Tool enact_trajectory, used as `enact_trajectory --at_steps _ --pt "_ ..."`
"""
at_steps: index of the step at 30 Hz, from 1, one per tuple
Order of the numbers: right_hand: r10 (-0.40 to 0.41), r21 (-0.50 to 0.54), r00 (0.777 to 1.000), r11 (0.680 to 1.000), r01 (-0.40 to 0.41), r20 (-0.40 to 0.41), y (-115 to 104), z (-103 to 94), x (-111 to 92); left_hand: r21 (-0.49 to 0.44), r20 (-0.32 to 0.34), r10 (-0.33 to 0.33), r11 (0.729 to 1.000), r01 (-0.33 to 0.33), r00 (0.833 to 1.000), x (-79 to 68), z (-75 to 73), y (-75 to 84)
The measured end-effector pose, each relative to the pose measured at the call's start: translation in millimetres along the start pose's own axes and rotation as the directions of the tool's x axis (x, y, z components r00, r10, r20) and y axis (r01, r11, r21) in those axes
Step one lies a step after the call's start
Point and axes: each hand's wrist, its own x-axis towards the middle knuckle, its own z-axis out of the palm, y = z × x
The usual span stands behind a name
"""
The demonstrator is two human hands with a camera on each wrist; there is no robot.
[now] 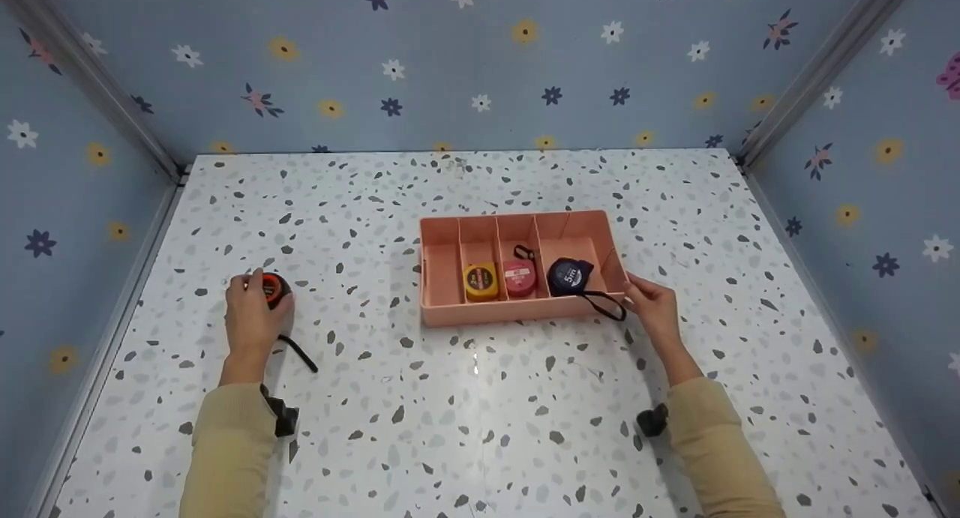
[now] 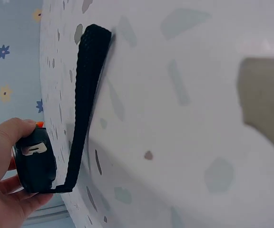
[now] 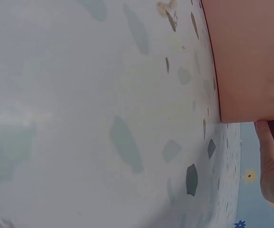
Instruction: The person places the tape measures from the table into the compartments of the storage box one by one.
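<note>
My left hand (image 1: 255, 315) grips a black tape measure (image 2: 34, 161) with an orange face at the left of the table. Its black wrist strap (image 2: 84, 104) trails onto the tabletop. My right hand (image 1: 654, 308) holds the right end of a pink divided box (image 1: 495, 313), fingertips at its near right corner. Inside the box, a yellow tape measure (image 1: 481, 281) lies in the second compartment from the left and a red one (image 1: 520, 276) in the third. A dark blue tape measure (image 1: 568, 276) is in the wide right compartment, its strap loop hanging over the front wall.
The speckled white table (image 1: 480, 413) meets a blue flowered wall panel (image 1: 450, 68) at the back, with similar panels left and right. Black wrist mounts (image 1: 282, 417) sit by both sleeves. The box's leftmost compartment shows bare floor.
</note>
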Motion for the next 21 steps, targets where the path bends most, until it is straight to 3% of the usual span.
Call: enact_trajectory --at_steps 5,8,11,14,21 --pt "0.021 0.014 1.000 1.000 -0.021 -0.015 2 0.1 1 -0.002 -0.012 0.006 1.000 -0.006 1.000 -0.7 -1.6 5.9" --pt "-0.018 0.040 1.000 0.999 0.018 -0.010 1 0.6 -1 -0.005 -0.035 0.027 1.000 -0.028 0.999 -0.9 -2.0 9.9" --pt "-0.049 0.093 0.999 0.994 0.049 0.000 12 -2.2 5 -0.009 -0.054 0.049 0.999 -0.050 0.997 -1.3 -2.2 14.3" --pt "-0.078 0.115 0.997 0.990 0.078 -0.005 37 -6.0 19 -0.015 -0.055 0.057 0.998 -0.058 0.997 -1.9 -2.9 19.2" --pt "-0.074 0.106 0.997 0.992 0.072 0.016 30 -5.4 15 -0.027 -0.050 0.086 0.996 -0.087 0.995 -1.6 -4.5 31.6"
